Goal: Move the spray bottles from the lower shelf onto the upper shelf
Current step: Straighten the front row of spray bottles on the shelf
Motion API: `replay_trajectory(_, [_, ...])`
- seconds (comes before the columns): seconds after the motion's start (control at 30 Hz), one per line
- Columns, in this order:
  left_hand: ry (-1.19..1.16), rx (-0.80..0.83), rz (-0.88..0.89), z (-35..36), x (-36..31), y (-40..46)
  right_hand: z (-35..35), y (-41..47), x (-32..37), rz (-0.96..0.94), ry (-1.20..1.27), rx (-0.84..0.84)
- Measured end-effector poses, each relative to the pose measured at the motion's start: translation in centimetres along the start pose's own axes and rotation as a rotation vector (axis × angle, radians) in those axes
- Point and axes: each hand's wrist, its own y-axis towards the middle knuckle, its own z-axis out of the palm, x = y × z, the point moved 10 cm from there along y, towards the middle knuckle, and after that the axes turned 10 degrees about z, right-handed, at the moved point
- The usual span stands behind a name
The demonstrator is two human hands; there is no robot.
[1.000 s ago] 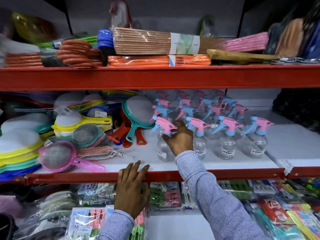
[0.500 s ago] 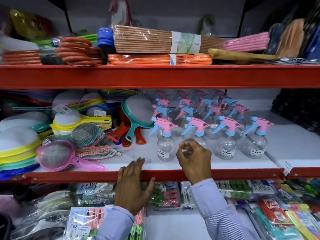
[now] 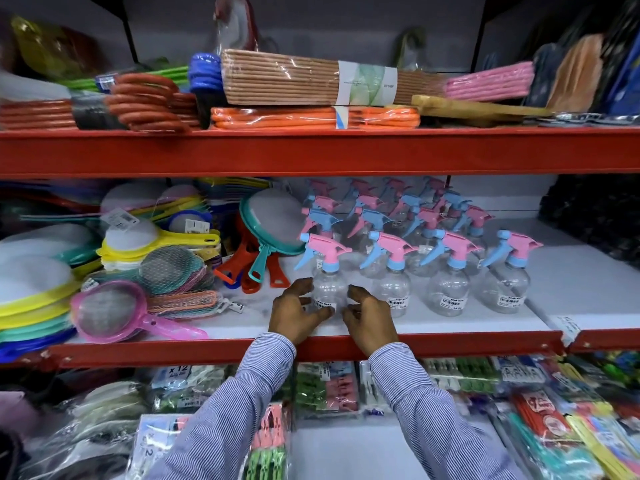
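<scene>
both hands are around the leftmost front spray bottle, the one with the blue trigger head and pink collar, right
Not quite. The head view shows the left hand and right hand cupped on either side of the leftmost front spray bottle, but its colours are reversed: the trigger head is pink and the collar blue. The rest holds.

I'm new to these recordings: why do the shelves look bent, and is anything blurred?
Head view: the wide-angle lens bows the upper shelf; edges smear, like the strainers at left; the front spray bottle between both hands stays fairly sharp.
</scene>
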Motion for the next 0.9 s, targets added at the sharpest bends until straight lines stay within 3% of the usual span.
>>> replay_trajectory(0.3, [0.02, -0.053, 0.028, -0.4, 0.1, -0.1, -0.5, 0.1, -0.6, 0.033, 0.013, -0.028])
replay_trajectory(0.4, [0.014, -0.246, 0.064, -2.2, -0.6, -1.6, -3.9, -1.5, -1.6, 0.039, 0.084, -0.18])
replay_trajectory(0.5, [0.023, -0.457, 0.277, -2.6, -4.6, -4.7, -9.2, -3.7, -3.9, 0.042, 0.117, -0.408])
replay_trajectory(0.6, [-0.001, -0.343, 0.342, 1.3, -7.5, -4.7, -11.7, -3.0, -6.2, 0.056, 0.059, -0.462])
replay_trajectory(0.73, [-0.002, -0.089, 0.211, 7.4, -7.8, -1.8, -10.8, -0.3, -7.1, 0.077, 0.006, -0.281])
replay_trajectory(0.9, [0.036, -0.025, 0.157, 9.9, -6.9, 0.0, -10.0, 0.8, -6.2, -0.008, 0.023, -0.135])
